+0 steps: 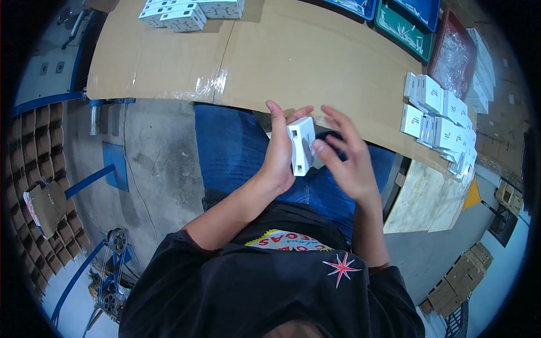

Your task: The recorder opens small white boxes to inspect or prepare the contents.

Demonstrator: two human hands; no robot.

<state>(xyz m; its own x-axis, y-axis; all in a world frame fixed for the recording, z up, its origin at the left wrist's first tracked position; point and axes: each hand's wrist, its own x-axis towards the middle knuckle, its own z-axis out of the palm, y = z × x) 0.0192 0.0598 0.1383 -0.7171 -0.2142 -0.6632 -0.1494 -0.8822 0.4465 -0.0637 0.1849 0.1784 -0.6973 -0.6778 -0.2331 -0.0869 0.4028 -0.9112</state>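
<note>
White box [301, 145] half hidden between both hands [279, 158].

object: small white box [301, 145], cardboard carton, rectangular, plain white faces with small dark marks on the side panel
state: looks closed, no flap seen open; far end hidden behind fingers
pose: stands on end, long axis roughly vertical in view, narrow side panel faces the camera, slightly tilted
position: off the table, held in the air above the lap, just below the near edge of the cardboard-covered table
contact: gripped along its left face; fingertip touches its right side
</note>
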